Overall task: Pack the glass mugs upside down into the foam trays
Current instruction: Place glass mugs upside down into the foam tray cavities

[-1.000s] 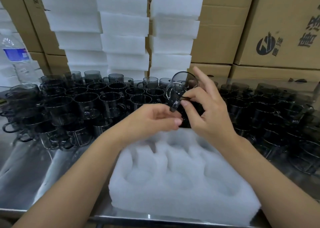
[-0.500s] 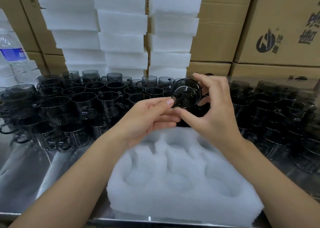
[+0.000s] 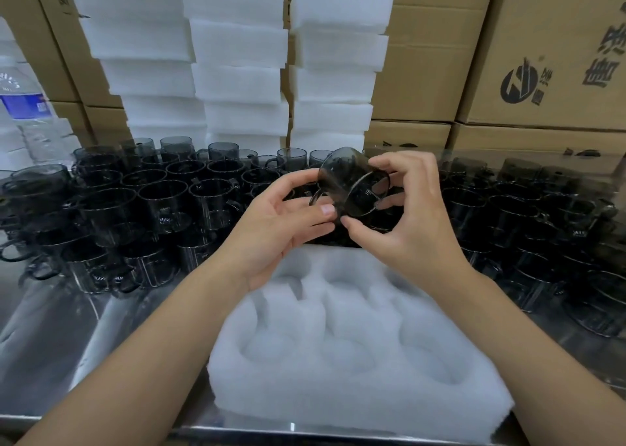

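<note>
presently left hand [image 3: 281, 223] and right hand [image 3: 411, 222] pinch a tilted smoky glass mug [image 3: 352, 188]; next, invert it into white foam tray [image 3: 237, 395] at six o'clock.

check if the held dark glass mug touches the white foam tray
Apart: head view shows left hand and right hand holding the dark glass mug clear above the white foam tray.

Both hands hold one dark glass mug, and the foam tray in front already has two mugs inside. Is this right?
Not quite. In the head view the left hand and right hand hold the mug, but the foam tray has no mugs inside.
</note>
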Motion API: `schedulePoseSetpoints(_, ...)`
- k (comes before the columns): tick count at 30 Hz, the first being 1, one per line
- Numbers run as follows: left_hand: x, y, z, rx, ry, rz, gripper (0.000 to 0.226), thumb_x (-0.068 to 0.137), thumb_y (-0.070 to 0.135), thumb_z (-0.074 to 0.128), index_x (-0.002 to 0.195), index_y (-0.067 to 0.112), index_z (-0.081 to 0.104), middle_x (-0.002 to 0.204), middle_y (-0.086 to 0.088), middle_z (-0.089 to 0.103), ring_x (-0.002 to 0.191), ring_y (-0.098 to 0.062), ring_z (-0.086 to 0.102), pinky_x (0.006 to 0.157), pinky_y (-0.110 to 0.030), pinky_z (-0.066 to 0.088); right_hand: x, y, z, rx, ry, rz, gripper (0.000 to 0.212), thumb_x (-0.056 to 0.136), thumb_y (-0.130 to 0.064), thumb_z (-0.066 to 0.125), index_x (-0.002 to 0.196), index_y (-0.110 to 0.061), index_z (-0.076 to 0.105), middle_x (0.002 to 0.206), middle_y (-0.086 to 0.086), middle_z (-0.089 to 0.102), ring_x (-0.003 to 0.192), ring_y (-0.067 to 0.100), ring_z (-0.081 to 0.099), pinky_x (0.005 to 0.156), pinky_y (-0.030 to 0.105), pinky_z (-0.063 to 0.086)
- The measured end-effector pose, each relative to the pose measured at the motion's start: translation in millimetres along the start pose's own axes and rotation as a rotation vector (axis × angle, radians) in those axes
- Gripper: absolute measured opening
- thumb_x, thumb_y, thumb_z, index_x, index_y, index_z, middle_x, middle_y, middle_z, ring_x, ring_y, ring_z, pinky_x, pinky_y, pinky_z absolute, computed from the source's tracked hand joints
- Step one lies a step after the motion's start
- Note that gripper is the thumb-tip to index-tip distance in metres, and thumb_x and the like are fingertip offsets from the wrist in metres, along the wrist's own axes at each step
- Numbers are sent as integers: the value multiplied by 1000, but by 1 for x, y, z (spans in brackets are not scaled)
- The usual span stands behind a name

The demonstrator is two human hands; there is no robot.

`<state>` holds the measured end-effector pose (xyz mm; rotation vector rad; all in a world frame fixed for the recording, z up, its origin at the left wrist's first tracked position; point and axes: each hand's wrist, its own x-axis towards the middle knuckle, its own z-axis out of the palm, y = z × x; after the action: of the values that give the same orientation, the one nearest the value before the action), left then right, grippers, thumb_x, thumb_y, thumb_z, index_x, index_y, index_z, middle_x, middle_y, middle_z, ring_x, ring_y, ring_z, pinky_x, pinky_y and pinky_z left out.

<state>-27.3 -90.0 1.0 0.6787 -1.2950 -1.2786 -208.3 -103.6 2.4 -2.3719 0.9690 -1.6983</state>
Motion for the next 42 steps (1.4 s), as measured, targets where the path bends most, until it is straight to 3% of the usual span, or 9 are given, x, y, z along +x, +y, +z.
schedulePoseSetpoints(7, 0, -1, -1, -1, 78, 73, 39, 82, -9, 60, 106, 21, 70, 96, -5, 74, 92, -16, 69, 80, -24, 55, 0, 4, 3, 129, -49, 10, 68, 66, -4, 81, 102, -36, 33, 119, 14, 42, 110, 21, 52, 90, 17, 47)
schedulePoseSetpoints(11, 0, -1, 0, -1, 126, 79, 44, 81, -16, 58, 100, 21, 73, 101, -5, 73, 95, -13, 68, 85, -25, 55, -1, 5, 3, 147, -95, -8, 68, 66, -10, 82, 104, -36, 31, 122, 11, 42, 111, 20, 52, 94, 21, 46)
schedulePoseSetpoints(14, 0, -1, -1, -6, 118, 84, 45, 81, -17, 56, 97, 21, 73, 100, -1, 74, 96, -12, 69, 82, -21, 54, -2, 4, 2, 200, -117, 20, 67, 67, -17, 85, 103, -36, 32, 120, -5, 44, 113, 9, 52, 98, 23, 45)
schedulePoseSetpoints(18, -1, 0, -1, -34, 47, 102, 37, 75, -8, 66, 98, 21, 73, 98, -3, 74, 92, -15, 69, 79, -25, 55, -1, -1, 0, 203, -80, 13, 62, 69, -12, 79, 105, -37, 35, 115, -11, 47, 110, 1, 51, 98, 24, 45)
schedulePoseSetpoints(23, 0, -2, -4, 52, -27, 40, 44, 77, 11, 64, 121, 17, 63, 114, -10, 70, 105, -24, 66, 91, -37, 54, 5, -12, -7, 259, -83, 89, 48, 72, -31, 66, 112, -43, 44, 114, -11, 51, 107, 7, 53, 88, 26, 51)
schedulePoseSetpoints(29, -2, 0, -1, 53, -62, 61, 38, 81, 15, 68, 119, 19, 63, 95, 2, 70, 73, -8, 62, 74, -23, 53, 12, -14, -7, 252, -106, 193, 41, 72, -49, 67, 107, -46, 45, 115, -11, 53, 94, 14, 59, 82, 34, 54)
schedulePoseSetpoints(32, -3, 2, -2, 39, -49, 61, 43, 79, 17, 64, 122, 13, 59, 90, 3, 69, 70, -7, 62, 77, -24, 54, 13, -17, -3, 249, -125, 177, 47, 74, -45, 69, 116, -44, 47, 120, -3, 51, 99, 12, 58, 87, 27, 53)
schedulePoseSetpoints(36, -5, 11, -11, 192, -39, 12, 32, 85, 18, 66, 116, 16, 65, 102, 1, 72, 84, -12, 68, 85, -31, 55, 18, -19, -2, 260, -160, 178, 57, 76, -29, 70, 128, -35, 48, 119, -9, 49, 102, 11, 58, 93, 28, 51)
schedulePoseSetpoints(42, -34, 27, -41, 503, -63, -58, 40, 67, 26, 79, 105, 35, 71, 112, 17, 70, 111, -1, 62, 86, -13, 50, 27, -33, 3, 249, -309, 295, 55, 68, -40, 70, 118, -48, 52, 113, -17, 57, 98, 6, 60, 89, 27, 51)
